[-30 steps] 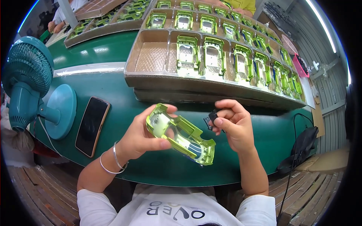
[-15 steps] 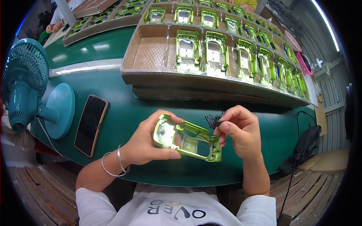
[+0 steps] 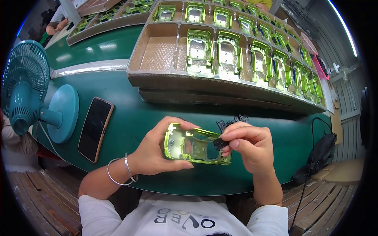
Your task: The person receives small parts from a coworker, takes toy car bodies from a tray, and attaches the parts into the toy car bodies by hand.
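Over the table, our left hand clasps a car shell, right hand pinches a black piece; lining-up step, we judge, calling for steady aim next

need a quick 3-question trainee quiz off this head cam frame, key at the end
1. Which hand grips a green car shell over the green table?
2. True or false: the phone lies to the left of the teal fan.
3. The small part pinched in the right hand is: A) yellow; B) black; C) white.

Key: 1. the left hand; 2. false, it lies to the right; 3. B.
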A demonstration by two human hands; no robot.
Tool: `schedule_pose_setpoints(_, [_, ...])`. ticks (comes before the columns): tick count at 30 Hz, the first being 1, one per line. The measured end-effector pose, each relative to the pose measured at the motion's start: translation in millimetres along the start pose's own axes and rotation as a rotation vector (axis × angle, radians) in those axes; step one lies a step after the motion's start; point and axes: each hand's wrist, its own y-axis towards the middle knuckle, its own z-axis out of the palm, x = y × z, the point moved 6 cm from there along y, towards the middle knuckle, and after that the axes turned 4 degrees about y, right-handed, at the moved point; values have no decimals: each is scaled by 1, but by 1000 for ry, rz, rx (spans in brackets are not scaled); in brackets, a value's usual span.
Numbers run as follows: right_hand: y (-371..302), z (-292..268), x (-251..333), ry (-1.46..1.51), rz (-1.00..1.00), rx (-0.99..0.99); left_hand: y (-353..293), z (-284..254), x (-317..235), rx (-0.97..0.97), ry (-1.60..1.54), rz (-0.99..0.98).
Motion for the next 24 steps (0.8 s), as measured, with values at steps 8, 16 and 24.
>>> schedule_pose_setpoints(8, [-4, 5, 2, -204, -63, -44, -1, 1, -4, 34, 56, 61])
schedule_pose_setpoints(16, [-9, 28, 10, -711, -356, 145, -4, 4, -7, 34, 182, 175])
schedule_pose_setpoints(24, [-17, 43, 10, -959, -662, 239, -8, 6, -20, 15, 382, 382])
